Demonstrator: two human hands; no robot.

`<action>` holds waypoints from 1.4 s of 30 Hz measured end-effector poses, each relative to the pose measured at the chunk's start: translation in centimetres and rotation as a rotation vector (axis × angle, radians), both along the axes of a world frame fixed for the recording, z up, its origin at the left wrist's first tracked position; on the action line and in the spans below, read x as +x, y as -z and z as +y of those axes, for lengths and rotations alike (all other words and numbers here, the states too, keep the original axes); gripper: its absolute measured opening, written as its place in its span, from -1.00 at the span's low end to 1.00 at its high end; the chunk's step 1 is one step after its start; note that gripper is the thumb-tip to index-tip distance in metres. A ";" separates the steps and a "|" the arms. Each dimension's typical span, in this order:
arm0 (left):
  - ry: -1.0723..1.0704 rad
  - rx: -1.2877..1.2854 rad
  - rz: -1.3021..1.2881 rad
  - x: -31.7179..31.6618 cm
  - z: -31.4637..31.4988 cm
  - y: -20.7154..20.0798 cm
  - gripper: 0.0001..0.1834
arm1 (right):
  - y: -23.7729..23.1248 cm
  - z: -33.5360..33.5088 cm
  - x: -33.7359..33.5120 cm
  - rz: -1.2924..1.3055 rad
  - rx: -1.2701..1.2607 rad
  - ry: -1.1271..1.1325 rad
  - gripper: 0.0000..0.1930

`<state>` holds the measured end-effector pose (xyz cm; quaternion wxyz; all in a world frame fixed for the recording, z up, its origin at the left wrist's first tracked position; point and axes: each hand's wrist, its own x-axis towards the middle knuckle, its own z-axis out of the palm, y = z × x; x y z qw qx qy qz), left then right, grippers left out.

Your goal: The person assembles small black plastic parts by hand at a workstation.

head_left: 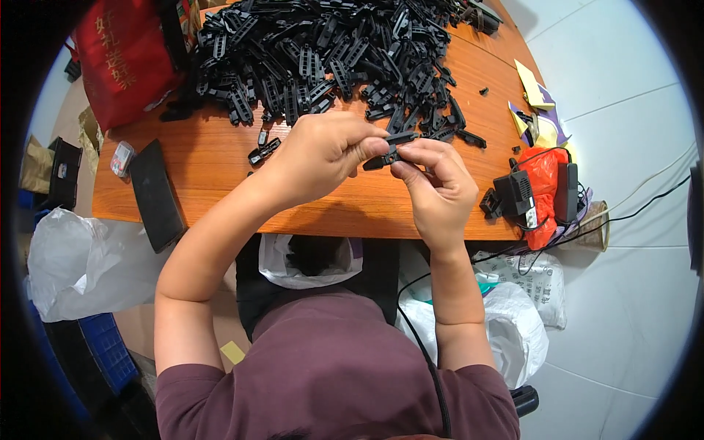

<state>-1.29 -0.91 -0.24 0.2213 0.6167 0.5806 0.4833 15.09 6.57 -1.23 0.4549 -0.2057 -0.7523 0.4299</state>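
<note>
Both my hands meet above the front part of the wooden table (323, 209). Between them is a small black plastic part (391, 153), with a short arm sticking out toward the lower left. My left hand (326, 150) pinches its upper side between thumb and fingers. From the right, my right hand (440, 180) grips the same part with thumb and fingertips. Whether it is one piece or two joined pieces I cannot tell. Just beyond my hands spreads a big heap of similar black plastic parts (315, 59). A loose black part (264, 151) lies left of my left hand.
A red bag (125, 62) stands at the far left, near a flat black slab (155, 194). At the right edge are a black adapter (513, 192), cables and a red plastic bag (544, 198). An open white bag (312, 273) sits in my lap.
</note>
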 end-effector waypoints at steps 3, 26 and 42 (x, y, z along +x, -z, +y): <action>0.045 0.303 0.301 0.0 -0.2 0.2 -0.64 | 0.0 -0.4 0.2 0.008 0.086 0.024 -0.86; -0.043 -0.235 0.266 -0.4 1.2 2.2 -0.57 | 6.8 -8.1 3.3 -0.510 0.439 -0.282 -0.70; -0.272 -0.327 0.717 1.0 5.6 3.9 -0.81 | 3.3 5.5 3.5 -0.854 0.538 0.196 -0.67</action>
